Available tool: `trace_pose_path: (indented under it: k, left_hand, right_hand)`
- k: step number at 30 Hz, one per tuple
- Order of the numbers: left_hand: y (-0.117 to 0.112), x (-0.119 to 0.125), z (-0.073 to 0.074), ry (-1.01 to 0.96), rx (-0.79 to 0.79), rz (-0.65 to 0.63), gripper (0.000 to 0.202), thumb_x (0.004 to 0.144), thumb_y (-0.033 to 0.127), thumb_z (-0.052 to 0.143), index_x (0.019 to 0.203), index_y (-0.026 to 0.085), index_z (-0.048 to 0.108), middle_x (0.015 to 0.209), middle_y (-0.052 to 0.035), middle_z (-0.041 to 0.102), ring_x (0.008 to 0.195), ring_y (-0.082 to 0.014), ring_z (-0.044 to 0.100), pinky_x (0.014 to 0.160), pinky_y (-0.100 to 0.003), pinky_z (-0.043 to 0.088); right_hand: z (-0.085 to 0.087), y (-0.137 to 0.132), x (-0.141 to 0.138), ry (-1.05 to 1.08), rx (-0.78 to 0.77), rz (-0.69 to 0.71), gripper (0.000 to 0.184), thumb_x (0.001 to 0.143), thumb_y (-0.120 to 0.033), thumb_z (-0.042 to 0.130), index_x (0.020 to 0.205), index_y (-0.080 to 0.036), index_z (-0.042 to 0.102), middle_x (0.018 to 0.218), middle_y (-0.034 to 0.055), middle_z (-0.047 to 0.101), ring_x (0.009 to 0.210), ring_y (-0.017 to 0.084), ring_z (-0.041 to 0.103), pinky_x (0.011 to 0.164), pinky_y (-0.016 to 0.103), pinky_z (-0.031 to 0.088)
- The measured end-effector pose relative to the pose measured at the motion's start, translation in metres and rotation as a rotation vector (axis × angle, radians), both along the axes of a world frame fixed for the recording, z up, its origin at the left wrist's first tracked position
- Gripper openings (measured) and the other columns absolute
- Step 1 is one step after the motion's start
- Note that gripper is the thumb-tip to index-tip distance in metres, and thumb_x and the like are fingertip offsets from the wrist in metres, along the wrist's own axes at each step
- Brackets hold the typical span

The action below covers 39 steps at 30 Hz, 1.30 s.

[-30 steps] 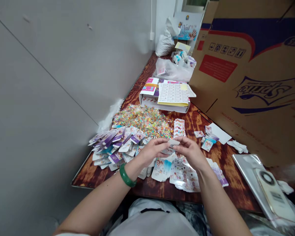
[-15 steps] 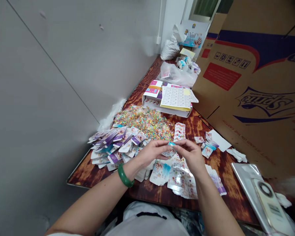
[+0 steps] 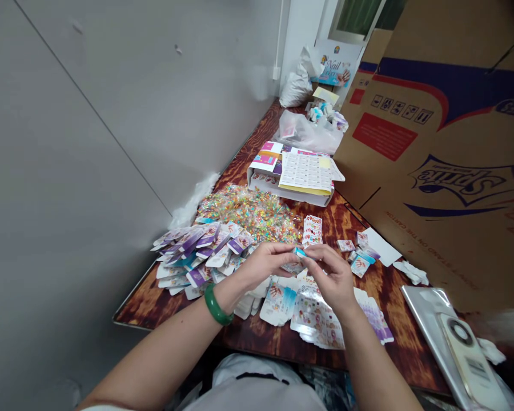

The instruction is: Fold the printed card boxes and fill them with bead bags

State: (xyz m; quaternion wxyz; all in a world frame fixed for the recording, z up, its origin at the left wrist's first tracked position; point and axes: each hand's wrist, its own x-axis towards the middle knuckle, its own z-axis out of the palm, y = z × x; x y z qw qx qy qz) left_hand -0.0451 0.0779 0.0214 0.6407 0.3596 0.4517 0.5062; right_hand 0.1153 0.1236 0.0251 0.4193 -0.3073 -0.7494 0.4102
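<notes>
Between my two hands is a small blue-and-white card box (image 3: 298, 252), its blue end facing up. My left hand (image 3: 269, 264), below a green bangle (image 3: 217, 305) on the wrist, grips the box from the left. The fingers of my right hand (image 3: 332, 277) pinch its right end. Under my hands lie shiny sticker sheets (image 3: 316, 319) in a fanned stack and blue-and-white flat cards (image 3: 276, 302). To the left is a heap of purple and blue printed cards (image 3: 201, 257). Behind it spreads a pile of small clear packets with colourful bits (image 3: 252, 211).
A narrow stack of sticker strips (image 3: 312, 230) and several small boxes (image 3: 361, 262) lie beyond my hands. Farther back sits a white carton (image 3: 291, 188) with printed sheets on top. A large cardboard box (image 3: 411, 188) borders the right side. A phone (image 3: 471, 359) rests at the front right.
My right fingers have shifted slightly on the small box, and its blue end shows more. The view has moved a little; the things on the table look the same.
</notes>
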Motion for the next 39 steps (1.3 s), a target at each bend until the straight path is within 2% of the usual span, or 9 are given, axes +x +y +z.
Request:
trace_pose_path:
  k: [3, 5, 13, 16, 20, 25, 30, 36, 39]
  left_hand:
    - [0.001, 0.0, 0.008, 0.081, 0.042, -0.041, 0.025, 0.069, 0.028, 0.069, 0.091, 0.016, 0.071, 0.093, -0.0078, 0.068, 0.081, -0.018, 0.063, 0.065, -0.025, 0.052]
    - [0.001, 0.001, 0.012, 0.097, 0.076, -0.059, 0.025, 0.069, 0.027, 0.069, 0.091, 0.017, 0.071, 0.091, -0.0074, 0.068, 0.08, -0.0177, 0.063, 0.065, -0.025, 0.051]
    - [0.002, 0.003, 0.012, 0.068, 0.032, -0.047, 0.026, 0.071, 0.031, 0.066, 0.092, 0.018, 0.071, 0.094, -0.0089, 0.068, 0.081, -0.0189, 0.064, 0.062, -0.024, 0.052]
    - [0.001, 0.004, 0.011, 0.119, 0.047, -0.061, 0.028, 0.072, 0.029, 0.063, 0.097, 0.019, 0.07, 0.093, -0.0083, 0.068, 0.08, -0.0189, 0.063, 0.059, -0.024, 0.051]
    - [0.001, 0.007, 0.01, 0.251, 0.11, -0.054, 0.024, 0.071, 0.028, 0.063, 0.091, 0.019, 0.072, 0.084, -0.0058, 0.07, 0.075, -0.0179, 0.064, 0.058, -0.022, 0.049]
    - [0.001, 0.009, 0.009, 0.159, 0.058, -0.079, 0.027, 0.072, 0.029, 0.062, 0.096, 0.02, 0.07, 0.09, -0.0062, 0.069, 0.083, -0.02, 0.064, 0.06, -0.024, 0.051]
    - [0.0, 0.008, 0.011, 0.261, 0.122, -0.064, 0.026, 0.074, 0.03, 0.061, 0.096, 0.02, 0.07, 0.09, -0.0063, 0.069, 0.08, -0.0185, 0.063, 0.06, -0.023, 0.05]
    - [0.0, 0.003, 0.014, 0.169, 0.056, -0.123, 0.03, 0.075, 0.033, 0.06, 0.101, 0.02, 0.067, 0.093, -0.005, 0.067, 0.084, -0.0168, 0.062, 0.062, -0.025, 0.053]
    - [0.001, 0.002, 0.012, 0.199, 0.061, -0.109, 0.031, 0.075, 0.033, 0.061, 0.102, 0.02, 0.067, 0.096, -0.0048, 0.067, 0.084, -0.0163, 0.062, 0.063, -0.025, 0.053]
  right_hand:
    - [0.0, 0.0, 0.002, 0.079, -0.132, -0.005, 0.007, 0.077, -0.025, 0.063, 0.074, -0.019, 0.063, 0.077, 0.0042, 0.06, 0.068, 0.015, 0.057, 0.053, 0.026, 0.047]
    - [0.0, 0.001, 0.003, 0.105, -0.162, -0.019, 0.009, 0.077, -0.026, 0.063, 0.072, -0.019, 0.062, 0.073, 0.0036, 0.06, 0.065, 0.015, 0.056, 0.051, 0.026, 0.046]
    - [0.003, -0.005, 0.009, 0.003, 0.078, -0.042, 0.008, 0.079, -0.023, 0.06, 0.082, -0.021, 0.068, 0.084, 0.0065, 0.063, 0.078, 0.019, 0.059, 0.06, 0.029, 0.049]
    - [0.002, -0.007, 0.01, 0.009, 0.028, -0.036, 0.01, 0.079, -0.022, 0.06, 0.086, -0.021, 0.066, 0.085, 0.0062, 0.062, 0.077, 0.018, 0.059, 0.059, 0.028, 0.049]
    - [0.006, -0.009, 0.009, 0.011, -0.053, -0.033, 0.011, 0.081, -0.022, 0.059, 0.089, -0.021, 0.065, 0.084, 0.006, 0.062, 0.076, 0.017, 0.058, 0.062, 0.028, 0.048]
    - [0.008, -0.004, 0.009, 0.009, 0.031, -0.041, 0.007, 0.079, -0.021, 0.061, 0.082, -0.021, 0.068, 0.076, 0.0049, 0.061, 0.073, 0.017, 0.057, 0.063, 0.03, 0.046]
    - [0.007, 0.001, 0.009, 0.106, -0.083, 0.016, 0.007, 0.077, -0.019, 0.063, 0.076, -0.022, 0.069, 0.073, 0.0027, 0.06, 0.071, 0.016, 0.056, 0.064, 0.029, 0.045]
    - [0.006, 0.004, 0.011, 0.048, -0.072, 0.085, 0.018, 0.079, -0.022, 0.061, 0.093, -0.025, 0.071, 0.082, 0.0045, 0.064, 0.07, 0.015, 0.058, 0.059, 0.029, 0.047]
    - [0.004, 0.006, 0.011, 0.064, -0.111, 0.088, 0.016, 0.078, -0.022, 0.062, 0.091, -0.024, 0.072, 0.079, 0.0041, 0.064, 0.064, 0.014, 0.058, 0.052, 0.026, 0.046]
